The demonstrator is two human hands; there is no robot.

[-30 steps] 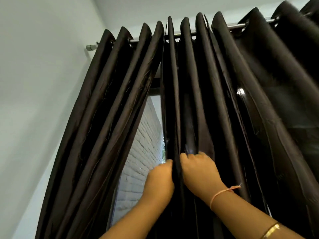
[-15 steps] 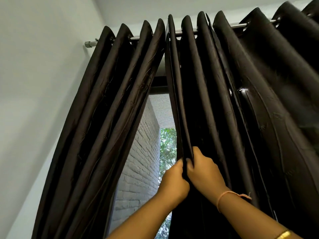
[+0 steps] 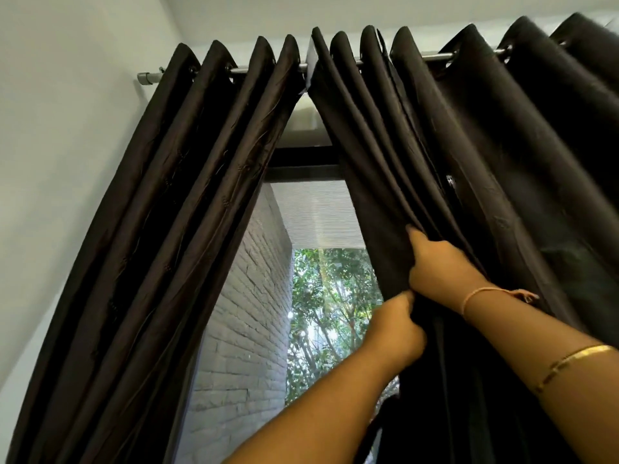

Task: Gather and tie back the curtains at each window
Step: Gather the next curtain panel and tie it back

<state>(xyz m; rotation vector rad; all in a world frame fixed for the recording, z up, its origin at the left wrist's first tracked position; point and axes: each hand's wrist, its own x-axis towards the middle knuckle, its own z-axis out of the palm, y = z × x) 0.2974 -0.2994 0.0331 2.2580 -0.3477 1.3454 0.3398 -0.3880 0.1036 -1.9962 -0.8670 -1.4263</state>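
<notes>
- Both hands have carried the curtain's inner edge off to the right since the earlier frames. The gap between the two panels is now much wider, and more of the window (image 3: 321, 226) shows.
- Head view, hands: the right hand (image 3: 442, 266) is the higher one, fingers curled into the folds of the right curtain panel (image 3: 469, 162) and clutching a bunch of them. The left hand (image 3: 398, 329) sits just below, touching the right, clenched on the same leading edge.
- Head view, curtains: the right curtain panel hangs from the rod (image 3: 149, 77), its pleats drawn slantwise toward the hands. The left curtain panel (image 3: 187, 212) hangs untouched near the white wall (image 3: 67, 162), well apart from both hands.
- Head view, beyond the glass: a pale brick wall (image 3: 248, 313) and green trees (image 3: 335, 296).
- Head view, wrists: a thread bracelet (image 3: 482, 293) on the right wrist, a gold bangle (image 3: 576, 363) further up that forearm.
- Progress, as I judge it: gathering of the right panel is under way, not finished, as folds further right hang loose. No tie or holdback is visible, so nothing is tied yet. The left panel at this window has yet to be gathered and tied. Other windows are out of sight.
</notes>
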